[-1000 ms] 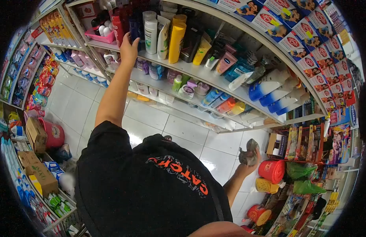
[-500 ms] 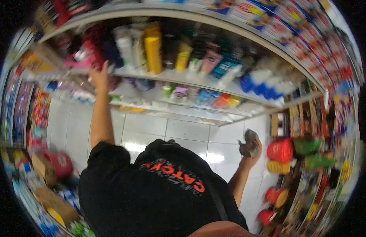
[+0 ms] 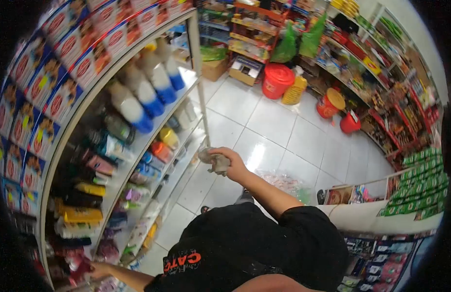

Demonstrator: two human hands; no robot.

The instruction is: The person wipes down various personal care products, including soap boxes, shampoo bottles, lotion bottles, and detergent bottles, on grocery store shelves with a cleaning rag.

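Observation:
My right hand (image 3: 229, 163) is closed around a crumpled grey cloth (image 3: 214, 160), held out over the floor beside the shelf unit. At the lower left, my left hand (image 3: 98, 270) reaches onto a shelf, with its fingers on a dark pink-red bottle (image 3: 78, 268); motion blur hides the exact grip. Farther along the same shelf lie yellow bottles (image 3: 81, 214), a teal-and-white tube (image 3: 118, 148) and several white bottles with blue bases (image 3: 130, 104).
Boxes with red oval labels (image 3: 67, 46) are stacked on the top shelf (image 3: 84, 92). On the tiled floor (image 3: 264, 126) stand a red lidded bucket (image 3: 278, 80) and a jug of yellow liquid (image 3: 294, 90). Green packets (image 3: 420, 182) hang at right.
My view has swung to the right, so the shelf unit now runs along the left. The right hand still holds the cloth, and the left hand stays at the red bottle.

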